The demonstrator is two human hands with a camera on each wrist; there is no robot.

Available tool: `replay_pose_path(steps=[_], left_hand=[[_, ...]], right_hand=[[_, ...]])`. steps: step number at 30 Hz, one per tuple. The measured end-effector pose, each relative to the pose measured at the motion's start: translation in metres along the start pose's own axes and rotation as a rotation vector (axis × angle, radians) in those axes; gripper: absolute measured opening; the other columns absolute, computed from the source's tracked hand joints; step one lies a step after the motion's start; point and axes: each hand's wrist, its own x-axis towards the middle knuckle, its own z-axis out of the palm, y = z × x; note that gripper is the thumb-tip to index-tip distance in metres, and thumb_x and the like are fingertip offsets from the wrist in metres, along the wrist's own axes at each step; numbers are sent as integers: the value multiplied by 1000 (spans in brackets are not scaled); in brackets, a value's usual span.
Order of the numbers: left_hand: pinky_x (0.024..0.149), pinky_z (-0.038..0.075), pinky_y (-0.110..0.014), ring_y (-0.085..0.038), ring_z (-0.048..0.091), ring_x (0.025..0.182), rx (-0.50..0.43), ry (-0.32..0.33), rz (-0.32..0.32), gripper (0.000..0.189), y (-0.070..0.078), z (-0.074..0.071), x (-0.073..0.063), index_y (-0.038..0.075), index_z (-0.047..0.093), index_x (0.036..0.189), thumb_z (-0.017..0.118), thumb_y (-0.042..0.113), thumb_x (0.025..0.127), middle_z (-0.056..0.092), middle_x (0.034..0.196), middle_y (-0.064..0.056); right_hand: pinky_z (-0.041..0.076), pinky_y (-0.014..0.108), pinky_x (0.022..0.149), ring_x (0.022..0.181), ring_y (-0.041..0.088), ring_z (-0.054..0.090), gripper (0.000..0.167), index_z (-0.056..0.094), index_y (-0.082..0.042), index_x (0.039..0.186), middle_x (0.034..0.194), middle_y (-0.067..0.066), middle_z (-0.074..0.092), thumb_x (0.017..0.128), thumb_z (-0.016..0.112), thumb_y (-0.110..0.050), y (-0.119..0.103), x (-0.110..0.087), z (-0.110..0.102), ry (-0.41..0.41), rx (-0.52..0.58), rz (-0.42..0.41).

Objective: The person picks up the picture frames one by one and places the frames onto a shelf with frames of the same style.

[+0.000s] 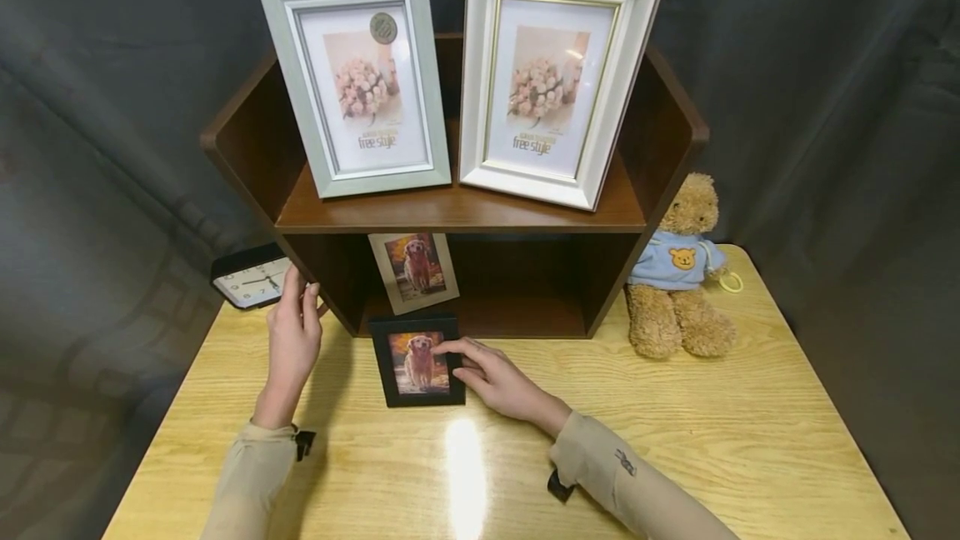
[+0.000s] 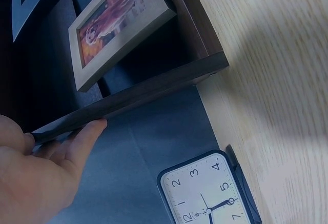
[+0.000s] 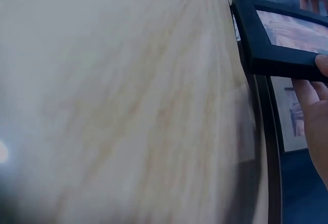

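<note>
My right hand (image 1: 495, 382) pinches the right edge of a small black picture frame (image 1: 381, 365) with a dog photo, just in front of the shelf's lower opening. In the right wrist view, fingers and thumb lie on opposite faces of this black frame (image 3: 287, 67). My left hand (image 1: 295, 332) holds the front edge of the left side panel (image 2: 154, 88) of a dark brown wooden shelf (image 1: 457, 215). Inside the lower compartment, on its left, a beige picture frame (image 1: 448, 273) with the same dog photo stands leaning, its bottom partly hidden by the black frame.
On the upper shelf stand a pale green picture frame (image 1: 303, 90) and a white one (image 1: 480, 65), both with flower pictures. A black-rimmed clock (image 1: 251, 282) is left of the shelf. To the right, a teddy bear (image 1: 675, 273) in a blue top sits on the wooden table (image 1: 750, 440).
</note>
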Motion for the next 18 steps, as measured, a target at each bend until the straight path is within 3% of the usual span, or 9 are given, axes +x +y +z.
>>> replay_pose_path(steps=[4,11,18], left_hand=[[83,61,-43,-45,66,121,-8,-3,0,44,0,0,0,2,48,158,46,0,113,62,142,-31],[85,59,-23,-46,65,121,-39,-1,-6,44,-1,1,0,2,49,157,46,-1,113,61,143,-30],[88,58,-13,-45,65,122,-46,2,-15,43,-1,1,0,1,49,157,46,1,114,61,143,-31]], right_hand=[[48,38,121,146,23,48,47,56,-21,153,152,5,57,111,55,-1,-2,-2,-3,19,4,7],[47,41,122,148,25,46,47,55,-21,154,154,6,56,111,55,-1,-4,-6,-10,30,12,15],[47,43,122,148,28,46,47,55,-18,153,154,7,56,111,54,1,-5,-11,-15,37,21,1]])
